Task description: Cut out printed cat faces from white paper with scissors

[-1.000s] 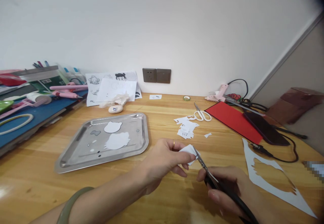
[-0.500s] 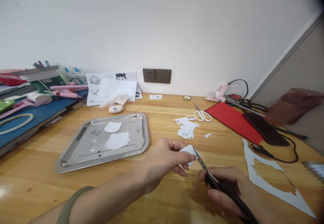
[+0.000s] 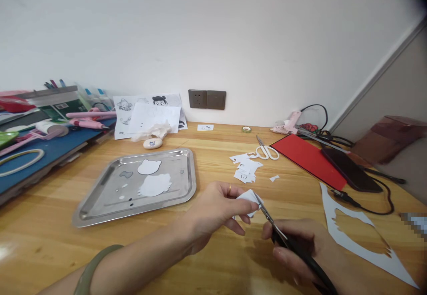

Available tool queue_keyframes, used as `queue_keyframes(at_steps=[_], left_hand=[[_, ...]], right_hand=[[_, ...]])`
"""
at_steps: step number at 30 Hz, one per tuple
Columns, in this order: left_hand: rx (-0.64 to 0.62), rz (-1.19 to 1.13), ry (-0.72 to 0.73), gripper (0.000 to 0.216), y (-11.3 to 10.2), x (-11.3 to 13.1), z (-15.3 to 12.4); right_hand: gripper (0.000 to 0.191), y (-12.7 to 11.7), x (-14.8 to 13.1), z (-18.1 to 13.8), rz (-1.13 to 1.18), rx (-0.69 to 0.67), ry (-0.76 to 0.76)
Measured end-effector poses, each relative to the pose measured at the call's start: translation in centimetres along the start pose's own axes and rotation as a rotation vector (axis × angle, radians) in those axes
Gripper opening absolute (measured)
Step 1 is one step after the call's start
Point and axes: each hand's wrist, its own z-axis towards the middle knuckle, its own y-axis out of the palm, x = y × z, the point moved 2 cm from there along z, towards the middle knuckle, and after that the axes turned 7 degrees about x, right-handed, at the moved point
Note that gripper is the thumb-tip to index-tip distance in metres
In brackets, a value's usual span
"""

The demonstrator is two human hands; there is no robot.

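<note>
My left hand (image 3: 213, 210) pinches a small white paper piece (image 3: 249, 197) just above the wooden table, a ring on one finger and a green bangle on the wrist. My right hand (image 3: 302, 250) grips black-handled scissors (image 3: 276, 230), whose blades meet the right edge of the paper. A steel tray (image 3: 100, 192) at the left holds two white cat-shaped cutouts (image 3: 154, 184) and a few tiny bits.
Paper scraps (image 3: 246, 169) and white scissors (image 3: 267, 151) lie behind my hands. A red sheet (image 3: 307, 157), a dark phone (image 3: 350, 168) with cable, a pink glue gun (image 3: 288, 123) and a cut-out white sheet (image 3: 360, 237) lie right. Printed sheets (image 3: 150, 115) and a blue mat (image 3: 50, 150) with tools lie left.
Both hands stay almost in place. The scissors and the paper have shifted only very slightly.
</note>
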Motion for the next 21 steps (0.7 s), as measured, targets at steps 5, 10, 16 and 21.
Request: queue_keyframes(at_steps=[5,10,16,21], left_hand=[[-0.062,0.000,-0.006,0.011,0.10,-0.05,-0.15],[0.002,-0.069,0.021,0.012,-0.02,-0.16,0.01],[0.101,-0.199,0.026,0.014,-0.24,0.02,0.22],[0.113,-0.260,0.027,0.013,-0.27,0.10,0.11]], right_hand=[[0.019,0.14,-0.27,-0.03,0.002,0.049,0.063],[0.021,0.00,-0.26,-0.03,-0.011,0.131,0.123],[0.020,-0.28,-0.12,0.10,-0.065,0.141,0.094],[0.020,-0.38,0.12,0.22,-0.091,0.112,0.099]])
